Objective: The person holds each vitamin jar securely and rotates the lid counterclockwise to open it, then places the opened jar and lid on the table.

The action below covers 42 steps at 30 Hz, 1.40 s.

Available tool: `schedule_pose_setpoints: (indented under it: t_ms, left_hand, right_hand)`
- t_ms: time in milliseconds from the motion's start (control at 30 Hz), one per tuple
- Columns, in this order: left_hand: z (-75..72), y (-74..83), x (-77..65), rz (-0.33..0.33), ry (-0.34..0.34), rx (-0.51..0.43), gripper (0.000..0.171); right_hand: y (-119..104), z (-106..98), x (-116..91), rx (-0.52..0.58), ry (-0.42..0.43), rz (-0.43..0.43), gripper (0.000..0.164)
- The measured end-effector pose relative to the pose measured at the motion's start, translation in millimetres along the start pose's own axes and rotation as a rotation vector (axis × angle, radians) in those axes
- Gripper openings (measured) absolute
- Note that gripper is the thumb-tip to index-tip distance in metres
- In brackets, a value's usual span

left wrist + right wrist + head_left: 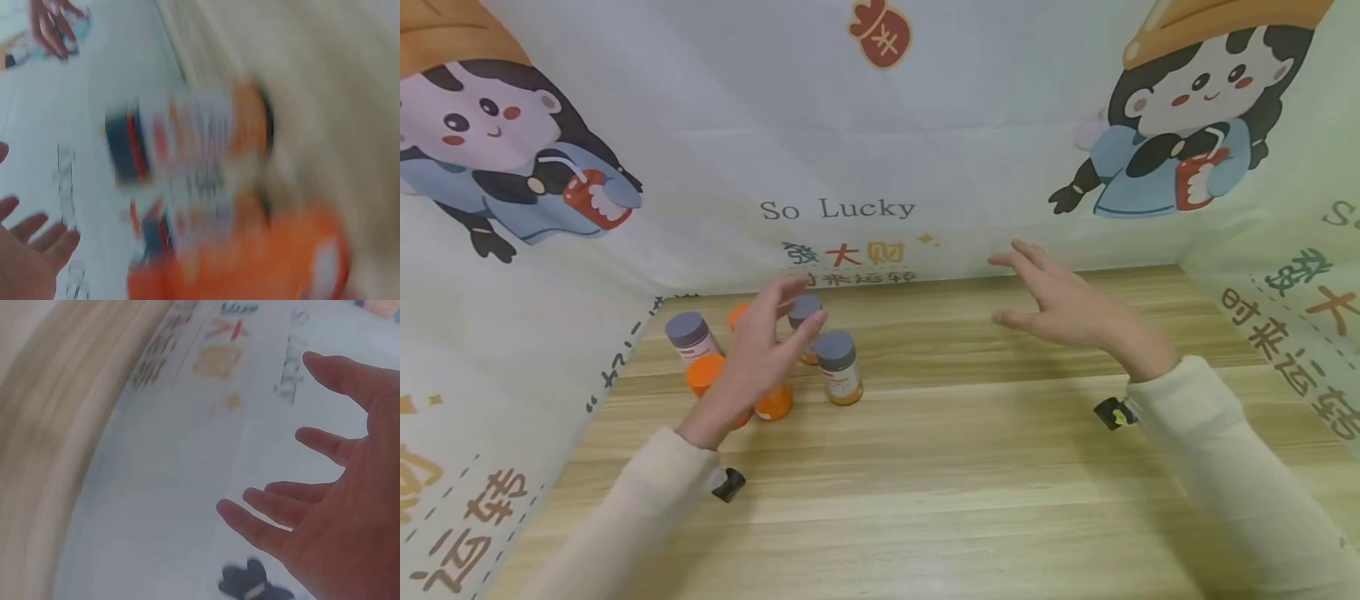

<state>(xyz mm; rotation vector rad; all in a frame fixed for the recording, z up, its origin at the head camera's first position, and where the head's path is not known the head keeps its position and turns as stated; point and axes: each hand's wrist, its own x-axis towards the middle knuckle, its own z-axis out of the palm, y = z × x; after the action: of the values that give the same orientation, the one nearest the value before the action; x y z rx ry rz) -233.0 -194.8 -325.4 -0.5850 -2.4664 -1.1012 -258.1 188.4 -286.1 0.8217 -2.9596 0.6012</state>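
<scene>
My left hand (766, 337) hovers over a cluster of small bottles at the left, thumb apart from loosely bent fingers, holding nothing. Nearest its thumb stands a grey-capped bottle (841, 371) with a pale label, upright on the table. Another grey-capped bottle (806, 308) is partly hidden behind the fingers, and a third bottle (688, 332) stands farther left. Orange bottles (774, 403) are partly covered by the hand and wrist; the left wrist view shows one orange bottle (250, 262), blurred. Over the table's right side, my right hand (1060, 304) is raised with fingers spread and nothing in it.
The wood-grain table (940, 467) meets a printed cloth backdrop (985, 150) at its back and both sides. Cartoon figures and lettering cover the cloth. A small black device (1116, 412) sits at the right cuff, a similar one (727, 484) at the left.
</scene>
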Motion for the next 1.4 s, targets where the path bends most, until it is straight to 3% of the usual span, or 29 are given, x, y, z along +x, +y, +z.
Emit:
schedule_pose_setpoints:
  t_ms: [167, 333, 500, 800, 967, 1100, 1233, 1400]
  left_hand:
    - [33.4, 6.4, -12.3, 0.005, 0.041, -0.054, 0.061]
    - [54.8, 3.2, -18.3, -0.116, 0.062, -0.130, 0.059]
    - [68.5, -1.4, -19.9, -0.244, 0.060, -0.221, 0.064]
    - [87.4, -13.8, -18.5, -0.389, 0.082, -0.319, 0.078]
    - [91.9, -19.8, -19.1, -0.452, 0.078, -0.337, 0.082]
    - [95.2, -24.1, -18.9, -0.481, 0.054, -0.365, 0.087]
    - [99.8, -30.2, -18.0, -0.469, 0.019, -0.418, 0.086]
    - [103.3, -30.8, -19.7, -0.469, -0.109, -0.460, 0.072]
  right_hand:
    - [-14.2, 29.4, 2.9, 0.082, -0.016, -0.035, 0.073]
    - [-21.3, 54.0, 7.2, 0.139, -0.050, -0.079, 0.070]
    - [-24.5, 67.8, 11.6, 0.178, -0.043, -0.096, 0.068]
    - [-28.6, 80.3, 19.3, 0.245, 0.027, -0.133, 0.056]
    - [-32.3, 85.5, 20.3, 0.240, 0.014, -0.115, 0.053]
    - [-34.5, 88.7, 21.0, 0.216, 0.001, -0.117, 0.053]
    - [-33.9, 92.2, 22.8, 0.215, -0.013, -0.113, 0.055]
    - [-31.2, 96.5, 23.4, 0.230, -0.040, -0.080, 0.060]
